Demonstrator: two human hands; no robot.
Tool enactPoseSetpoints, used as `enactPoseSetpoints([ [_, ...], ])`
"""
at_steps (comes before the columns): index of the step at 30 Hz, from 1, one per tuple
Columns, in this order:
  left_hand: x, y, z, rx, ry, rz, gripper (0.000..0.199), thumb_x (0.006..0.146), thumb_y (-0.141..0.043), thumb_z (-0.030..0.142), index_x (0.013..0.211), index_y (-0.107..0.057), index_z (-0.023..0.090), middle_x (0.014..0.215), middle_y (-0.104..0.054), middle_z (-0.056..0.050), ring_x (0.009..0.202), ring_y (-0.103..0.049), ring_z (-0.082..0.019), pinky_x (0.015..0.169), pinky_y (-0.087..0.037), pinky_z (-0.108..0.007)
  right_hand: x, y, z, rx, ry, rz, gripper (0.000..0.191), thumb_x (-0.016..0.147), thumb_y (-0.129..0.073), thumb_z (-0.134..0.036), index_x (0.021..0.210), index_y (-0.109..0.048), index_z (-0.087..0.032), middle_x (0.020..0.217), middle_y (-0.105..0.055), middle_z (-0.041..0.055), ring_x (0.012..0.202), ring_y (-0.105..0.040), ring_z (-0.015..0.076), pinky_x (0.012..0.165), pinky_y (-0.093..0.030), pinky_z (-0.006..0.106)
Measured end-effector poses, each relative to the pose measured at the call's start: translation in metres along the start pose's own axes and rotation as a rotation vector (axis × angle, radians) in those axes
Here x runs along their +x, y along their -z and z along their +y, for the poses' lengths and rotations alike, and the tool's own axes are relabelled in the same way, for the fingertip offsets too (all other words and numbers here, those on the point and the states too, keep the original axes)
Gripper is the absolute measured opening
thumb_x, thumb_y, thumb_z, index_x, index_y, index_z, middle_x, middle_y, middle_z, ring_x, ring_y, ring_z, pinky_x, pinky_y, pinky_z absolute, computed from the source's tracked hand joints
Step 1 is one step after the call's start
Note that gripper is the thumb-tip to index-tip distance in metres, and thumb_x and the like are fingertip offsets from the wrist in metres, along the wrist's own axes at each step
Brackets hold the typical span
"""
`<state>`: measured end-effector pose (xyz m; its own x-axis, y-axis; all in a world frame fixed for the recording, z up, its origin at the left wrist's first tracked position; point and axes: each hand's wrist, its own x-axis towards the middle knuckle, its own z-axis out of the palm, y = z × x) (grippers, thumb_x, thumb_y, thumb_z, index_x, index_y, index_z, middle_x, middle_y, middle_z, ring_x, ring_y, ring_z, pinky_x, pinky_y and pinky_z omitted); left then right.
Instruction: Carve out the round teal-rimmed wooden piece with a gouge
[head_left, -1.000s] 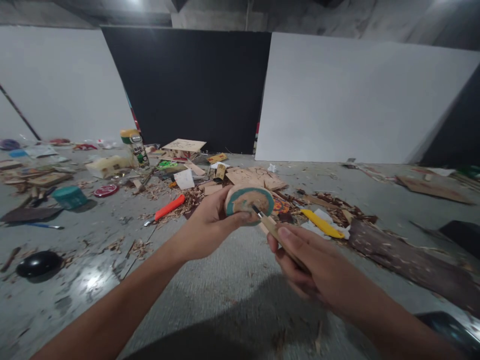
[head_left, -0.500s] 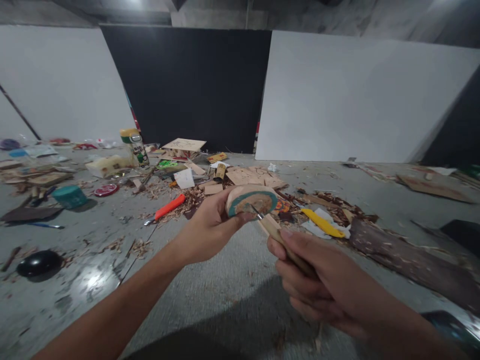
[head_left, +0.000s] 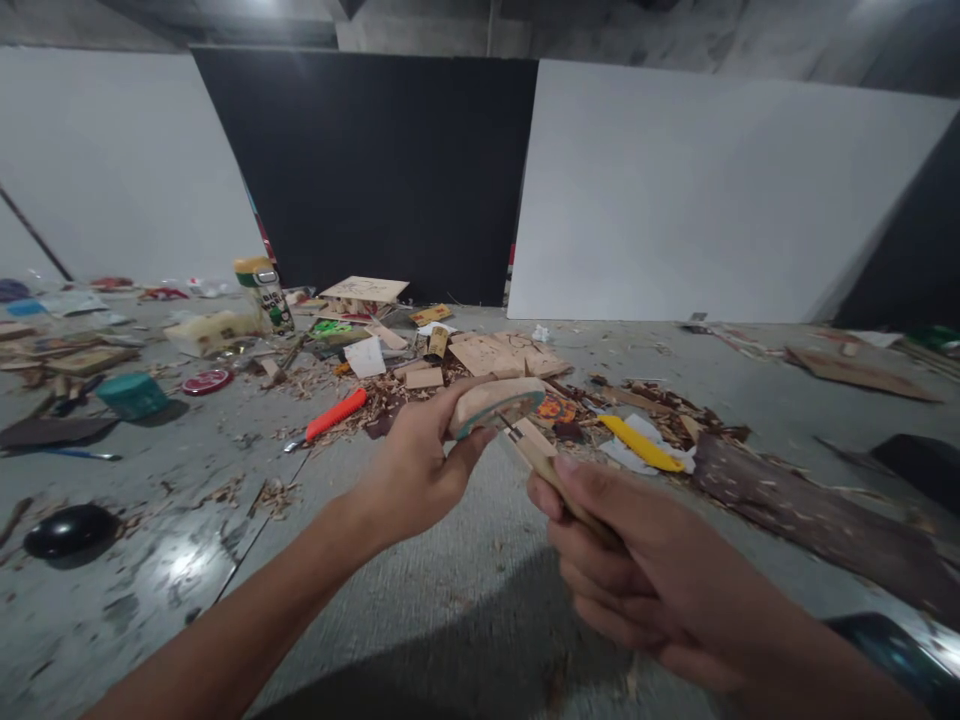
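Note:
Gripped at its left side by my left hand [head_left: 416, 465] is a round wooden piece [head_left: 491, 398] with a teal ring on its face. That face is now tilted away and mostly out of sight. My right hand [head_left: 622, 540] is wrapped round the wooden handle of a carving tool [head_left: 547, 470]. The tool's thin metal tip points up and left, and reaches the lower face of the wooden piece. Whether the tip touches the wood I cannot tell.
Around the hands lie an orange-red cutter [head_left: 336, 415], a yellow cutter [head_left: 641, 443] and a bark slab [head_left: 810, 510]. Wood shavings are scattered about. A teal block [head_left: 133, 396], a bottle [head_left: 264, 295] and a black rounded object [head_left: 71, 530] stand at the left.
My left hand has tilted the wooden piece, so its ringed face shows less and its pale edge more. The tool in my right hand has shifted slightly left.

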<state>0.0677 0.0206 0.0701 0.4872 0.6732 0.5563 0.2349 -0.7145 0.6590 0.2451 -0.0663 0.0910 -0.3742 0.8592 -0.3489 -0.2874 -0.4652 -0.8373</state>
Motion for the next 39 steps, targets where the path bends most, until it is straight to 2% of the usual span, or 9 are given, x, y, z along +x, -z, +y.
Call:
enactPoseSetpoints([
  [4, 0.000, -0.002, 0.005, -0.043, -0.008, 0.025, 0.035, 0.094, -0.053, 0.020, 0.129, -0.055, 0.019, 0.131, -0.065, -0.008, 0.122, -0.059, -0.020, 0.106, -0.044, -0.034, 0.010, -0.004, 0.017, -0.307, 0.297, 0.246, 0.037, 0.090, -0.057, -0.055, 0.077, -0.054, -0.021, 0.050, -0.037, -0.0093, 0.041, -0.026, 0.0046, 0.036, -0.025, 0.013],
  [6, -0.001, -0.003, 0.007, -0.068, -0.015, 0.043, 0.033, 0.094, -0.053, 0.020, 0.127, -0.056, 0.019, 0.131, -0.064, -0.008, 0.119, -0.059, -0.019, 0.106, -0.044, -0.033, 0.012, -0.006, 0.022, -0.342, 0.425, 0.333, 0.036, 0.089, -0.062, -0.053, 0.075, -0.053, -0.020, 0.055, -0.042, -0.0075, 0.045, -0.031, 0.0042, 0.039, -0.027, 0.012],
  [10, -0.002, -0.006, 0.008, -0.178, 0.032, 0.034, 0.027, 0.093, -0.056, 0.021, 0.119, -0.059, 0.016, 0.119, -0.069, -0.008, 0.106, -0.064, -0.017, 0.095, -0.049, -0.031, 0.006, -0.006, 0.011, 0.046, 0.069, 0.008, 0.033, 0.096, -0.049, -0.050, 0.077, -0.050, -0.023, 0.042, -0.027, -0.0129, 0.033, -0.011, 0.0040, 0.030, -0.018, 0.013],
  [13, 0.000, -0.010, 0.007, -0.362, 0.092, 0.050, 0.025, 0.090, -0.061, 0.024, 0.113, -0.061, 0.015, 0.110, -0.071, -0.007, 0.099, -0.065, -0.018, 0.089, -0.051, -0.030, 0.001, 0.000, 0.000, 0.291, -0.048, -0.182, 0.029, 0.097, -0.049, -0.044, 0.078, -0.051, -0.023, 0.038, -0.023, -0.0139, 0.030, -0.005, 0.0042, 0.028, -0.017, 0.013],
  [20, 0.003, -0.009, -0.001, -0.470, 0.129, 0.095, 0.024, 0.089, -0.064, 0.023, 0.112, -0.060, 0.018, 0.104, -0.069, -0.004, 0.095, -0.063, -0.017, 0.084, -0.049, -0.028, 0.003, 0.006, 0.000, 0.090, 0.068, -0.045, 0.034, 0.099, -0.044, -0.045, 0.078, -0.055, -0.022, 0.040, -0.029, -0.0127, 0.031, -0.008, 0.0026, 0.030, -0.020, 0.011],
  [25, 0.003, -0.005, 0.000, -0.442, 0.105, 0.093, 0.022, 0.089, -0.064, 0.022, 0.110, -0.061, 0.017, 0.105, -0.067, -0.004, 0.097, -0.061, -0.017, 0.087, -0.048, -0.028, 0.002, 0.003, 0.002, 0.069, 0.029, -0.060, 0.036, 0.102, -0.034, -0.041, 0.078, -0.053, -0.022, 0.039, -0.029, -0.0125, 0.031, -0.009, 0.0030, 0.030, -0.017, 0.011],
  [33, 0.002, -0.004, 0.004, -0.348, 0.136, 0.099, 0.030, 0.085, -0.063, 0.016, 0.113, -0.053, 0.017, 0.103, -0.062, -0.004, 0.092, -0.058, -0.014, 0.080, -0.048, -0.026, 0.006, 0.006, 0.004, 0.044, 0.078, -0.042, 0.032, 0.098, -0.044, -0.045, 0.078, -0.053, -0.022, 0.040, -0.030, -0.0134, 0.031, -0.010, 0.0021, 0.030, -0.020, 0.011],
  [36, 0.002, -0.004, 0.004, -0.430, 0.187, 0.118, 0.025, 0.085, -0.065, 0.019, 0.107, -0.052, 0.017, 0.097, -0.061, -0.003, 0.084, -0.056, -0.013, 0.069, -0.047, -0.025, 0.007, 0.009, 0.003, 0.087, 0.060, -0.086, 0.029, 0.095, -0.050, -0.044, 0.078, -0.054, -0.021, 0.040, -0.030, -0.0133, 0.031, -0.011, 0.0020, 0.030, -0.019, 0.011],
  [39, 0.004, -0.003, 0.001, -0.552, 0.178, 0.074, 0.020, 0.087, -0.067, 0.023, 0.103, -0.058, 0.016, 0.093, -0.063, -0.003, 0.082, -0.058, -0.013, 0.070, -0.048, -0.024, 0.006, 0.011, 0.000, 0.143, 0.051, -0.122, 0.029, 0.094, -0.053, -0.045, 0.078, -0.056, -0.021, 0.040, -0.031, -0.0130, 0.031, -0.011, 0.0019, 0.030, -0.019, 0.012],
])
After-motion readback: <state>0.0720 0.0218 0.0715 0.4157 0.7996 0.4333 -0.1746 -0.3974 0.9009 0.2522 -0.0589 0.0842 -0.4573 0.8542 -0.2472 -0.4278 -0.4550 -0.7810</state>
